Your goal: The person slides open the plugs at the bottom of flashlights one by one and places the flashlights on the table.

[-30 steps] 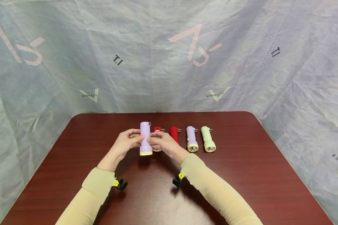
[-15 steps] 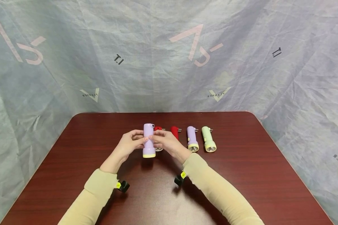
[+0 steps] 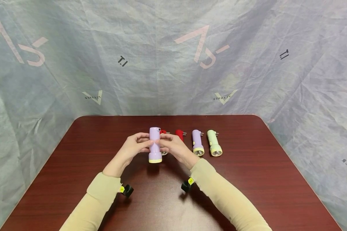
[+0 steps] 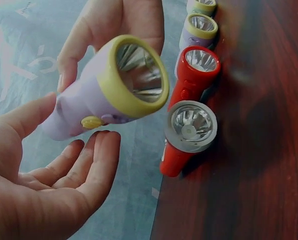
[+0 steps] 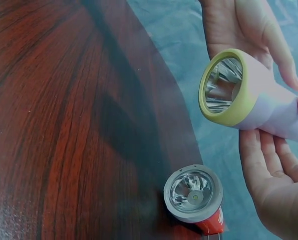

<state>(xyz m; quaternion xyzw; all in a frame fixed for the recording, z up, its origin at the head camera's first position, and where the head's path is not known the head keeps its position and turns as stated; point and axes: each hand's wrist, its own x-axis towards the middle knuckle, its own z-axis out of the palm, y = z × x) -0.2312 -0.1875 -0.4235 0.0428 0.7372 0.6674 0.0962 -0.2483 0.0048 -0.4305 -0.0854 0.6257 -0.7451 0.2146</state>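
Observation:
A purple flashlight (image 3: 155, 155) with a yellow rim is held up above the table by both hands, its lens end lower and towards me. My left hand (image 3: 131, 148) pinches its barrel from the left, thumb on the near side. From the right, my right hand (image 3: 175, 149) pinches the same barrel at about the same height. A yellow switch (image 4: 92, 122) and the shiny reflector (image 4: 140, 72) show in the left wrist view. Behind the hands, a red flashlight with a grey rim (image 4: 191, 126) lies partly hidden in the head view.
Right of it in a row lie a red flashlight (image 3: 179, 134), a second purple flashlight (image 3: 197, 141) and a pale green flashlight (image 3: 213, 140), with plug prongs showing at their far ends. The dark red wooden table (image 3: 248, 179) meets a grey cloth backdrop (image 3: 150, 80).
Both hands have carried the purple flashlight a little to the right and slightly nearer, with most of the shift in the first half second. The flashlights on the table stay in place.

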